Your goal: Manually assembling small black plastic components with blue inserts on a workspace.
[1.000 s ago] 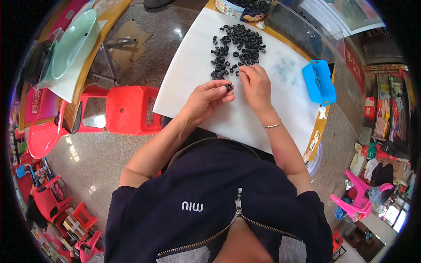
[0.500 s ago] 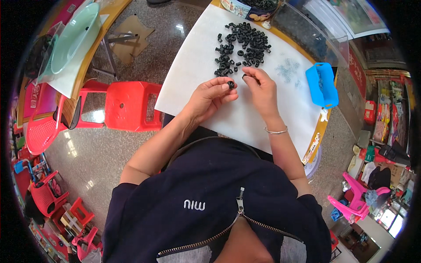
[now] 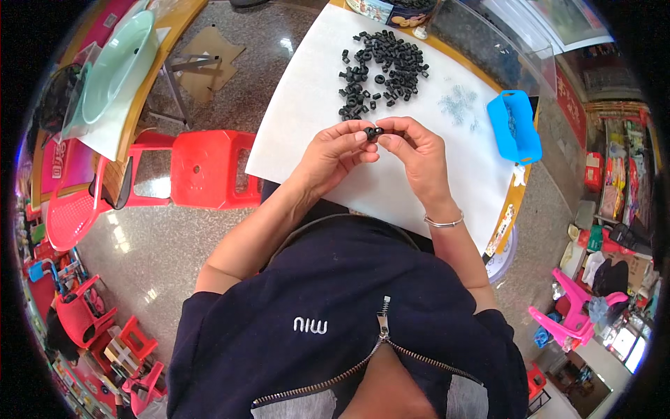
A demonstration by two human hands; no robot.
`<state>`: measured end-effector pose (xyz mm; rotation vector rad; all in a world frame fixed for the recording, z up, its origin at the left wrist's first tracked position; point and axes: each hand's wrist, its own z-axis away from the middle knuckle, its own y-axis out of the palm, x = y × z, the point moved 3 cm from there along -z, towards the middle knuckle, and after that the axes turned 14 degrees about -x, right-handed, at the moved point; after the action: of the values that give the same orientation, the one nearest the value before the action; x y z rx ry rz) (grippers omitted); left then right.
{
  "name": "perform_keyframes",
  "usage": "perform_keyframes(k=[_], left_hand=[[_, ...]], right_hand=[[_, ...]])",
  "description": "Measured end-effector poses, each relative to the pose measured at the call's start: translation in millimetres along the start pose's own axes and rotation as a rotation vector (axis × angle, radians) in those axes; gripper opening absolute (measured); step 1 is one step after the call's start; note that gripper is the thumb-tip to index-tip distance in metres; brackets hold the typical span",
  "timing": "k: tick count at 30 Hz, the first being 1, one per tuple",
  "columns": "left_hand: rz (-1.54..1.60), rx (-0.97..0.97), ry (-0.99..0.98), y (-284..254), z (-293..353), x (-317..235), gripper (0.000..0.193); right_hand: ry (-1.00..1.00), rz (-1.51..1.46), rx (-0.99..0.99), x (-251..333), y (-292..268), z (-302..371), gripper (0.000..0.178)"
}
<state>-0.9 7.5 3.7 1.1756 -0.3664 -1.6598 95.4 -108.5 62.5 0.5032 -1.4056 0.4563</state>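
Observation:
My two hands meet over the near part of a white tabletop. Pinched in my left hand is a small black round part. Between the thumb and fingers of my right hand sits another small black piece, touching or nearly touching the first. Fingertips partly cover both, so their exact shape is hard to make out. Just beyond the hands lies a loose pile of small black parts, with one black ring in its gap.
On the table's right stands a blue plastic basket beside scattered tiny pale-blue bits. A clear plastic bin and a decorated tin are along the far edge. Red stools stand left, near a table with a green basin.
My right hand has moved left and brought its small black piece up against the one in my left hand. The left hand stays almost in place.

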Motion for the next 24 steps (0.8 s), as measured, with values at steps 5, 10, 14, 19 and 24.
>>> perform_keyframes(k=[5, 10, 14, 19, 24], left_hand=[[-0.022, -0.004, 0.004, 3.8, 2.6, -2.1, 0.023], [-0.077, -0.010, 0.006, 6.3, 5.3, -4.4, 0.024], [-0.130, -0.045, 0.022, 7.8, 6.9, -6.0, 0.024], [-0.161, -0.053, 0.034, 7.2, 5.9, -5.5, 0.023], [-0.196, -0.057, 0.056, 4.0, 4.5, -4.8, 0.022]], right_hand=[[-0.195, 0.192, -0.011, 5.5, -2.8, 1.0, 0.013], [-0.298, 0.304, -0.037, 8.8, -2.6, 2.3, 0.015], [-0.372, 0.378, -0.028, 9.2, -1.6, 4.0, 0.016], [-0.489, 0.451, -0.042, 6.8, -0.8, 5.6, 0.017], [-0.658, 0.548, -0.046, 8.7, 3.4, 9.6, 0.016]])
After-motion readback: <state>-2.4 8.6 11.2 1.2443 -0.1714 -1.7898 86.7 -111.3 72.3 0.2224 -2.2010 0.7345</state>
